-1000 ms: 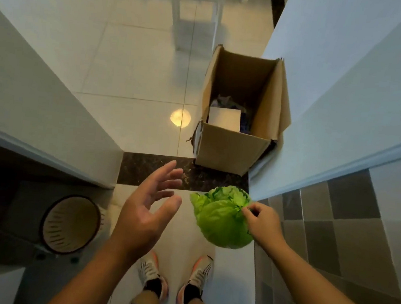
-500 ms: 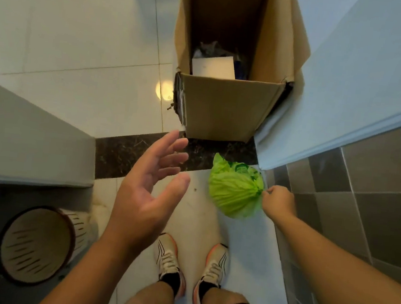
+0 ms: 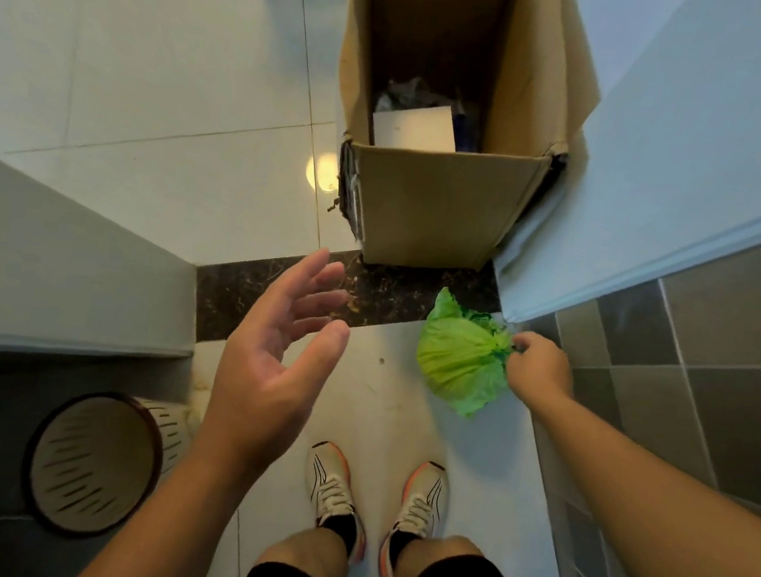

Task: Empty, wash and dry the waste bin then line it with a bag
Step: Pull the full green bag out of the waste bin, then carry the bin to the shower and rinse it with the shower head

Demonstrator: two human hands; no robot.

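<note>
A tied green bag of waste (image 3: 460, 358) hangs above the pale floor, and my right hand (image 3: 537, 366) grips its gathered neck. My left hand (image 3: 278, 352) is raised in front of me with straight spread fingers and holds nothing. The slotted beige waste bin (image 3: 92, 462) with a dark rim stands at the lower left on darker floor, with no bag in it. An open cardboard box (image 3: 438, 210) with paper and other rubbish inside stands just beyond the dark marble threshold (image 3: 266, 288).
A pale blue door (image 3: 693, 156) stands open on the right, touching the box. A grey wall corner (image 3: 65, 278) juts in at the left. Grey wall tiles (image 3: 700, 359) run along the right. My feet in light trainers (image 3: 375, 494) stand on the floor.
I have stepped closer to the cardboard box, which now fills more of the top of the view. The green bag has stayed in my right hand, and the left hand has kept its raised pose.
</note>
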